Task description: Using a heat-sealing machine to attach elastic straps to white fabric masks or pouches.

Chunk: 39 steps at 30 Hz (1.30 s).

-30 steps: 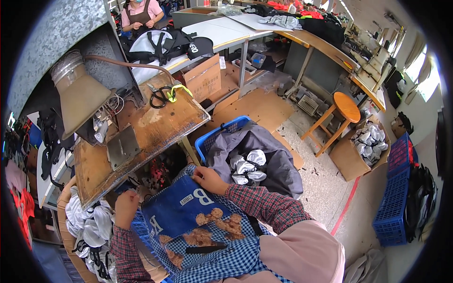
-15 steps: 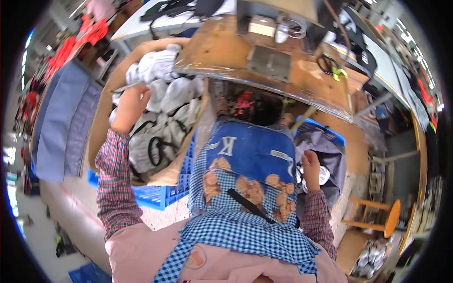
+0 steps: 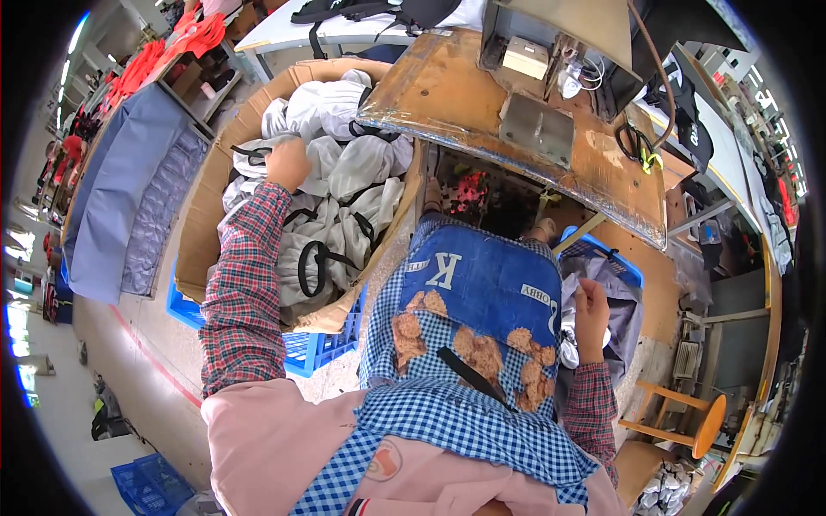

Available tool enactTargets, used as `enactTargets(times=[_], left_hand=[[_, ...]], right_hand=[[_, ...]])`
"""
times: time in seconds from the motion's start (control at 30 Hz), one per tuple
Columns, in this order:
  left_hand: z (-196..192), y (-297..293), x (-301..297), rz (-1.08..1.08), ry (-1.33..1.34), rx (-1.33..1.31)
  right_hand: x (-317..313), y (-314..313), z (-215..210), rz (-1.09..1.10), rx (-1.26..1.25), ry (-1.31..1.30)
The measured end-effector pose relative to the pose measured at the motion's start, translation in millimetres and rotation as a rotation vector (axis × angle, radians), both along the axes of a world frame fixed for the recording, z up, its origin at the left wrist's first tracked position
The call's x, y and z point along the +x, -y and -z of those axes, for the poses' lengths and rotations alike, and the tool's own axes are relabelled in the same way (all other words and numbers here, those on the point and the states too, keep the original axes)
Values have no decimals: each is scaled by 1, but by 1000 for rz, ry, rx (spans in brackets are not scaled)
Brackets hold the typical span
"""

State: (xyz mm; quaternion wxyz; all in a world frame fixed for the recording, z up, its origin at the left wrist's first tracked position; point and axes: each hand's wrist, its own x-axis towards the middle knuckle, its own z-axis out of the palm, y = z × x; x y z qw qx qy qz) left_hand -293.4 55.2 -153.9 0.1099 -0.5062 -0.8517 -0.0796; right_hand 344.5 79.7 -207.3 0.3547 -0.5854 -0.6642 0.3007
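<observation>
My left hand [image 3: 288,164] reaches into a cardboard box on my left, with its fingers curled down onto a white cloth piece [image 3: 250,168] beside a black elastic band. The fingertips are partly hidden, but the hand looks closed on the cloth. Several more pale grey-white cloth pieces [image 3: 331,163] with black elastic bands fill the cardboard box [image 3: 211,185]. My right hand [image 3: 592,320] is raised on the right, loosely bent and holding nothing that I can see. Behind it are dark grey fabric [image 3: 621,297] and a white item.
A wooden worktable [image 3: 447,95] with a metal plate [image 3: 537,127] stands ahead. Blue crates [image 3: 320,351] stand under the box and at the right [image 3: 632,273]. A blue apron [image 3: 482,271] covers my lap. An orange wooden stool [image 3: 709,426] stands lower right; grey-blue fabric [image 3: 112,206] hangs left.
My left hand has gone down and forward from above the box onto the cloth pieces. My right hand stays raised in nearly the same place. The whole view has shifted slightly.
</observation>
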Motion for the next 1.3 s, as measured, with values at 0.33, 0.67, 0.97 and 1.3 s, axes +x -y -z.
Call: enactTargets(times=[0.33, 0.67, 0.97, 1.3], left_hand=[[-99, 41, 50, 215, 151, 437], [-158, 76, 254, 905, 68, 539], [-141, 55, 282, 785, 313, 341], [-131, 36, 302, 1092, 382, -125]], right_hand=[[-52, 4, -56, -202, 98, -28], [-165, 21, -134, -577, -426, -743], [-142, 15, -135, -616, -175, -335], [-125, 3, -147, -869, -540, -466]])
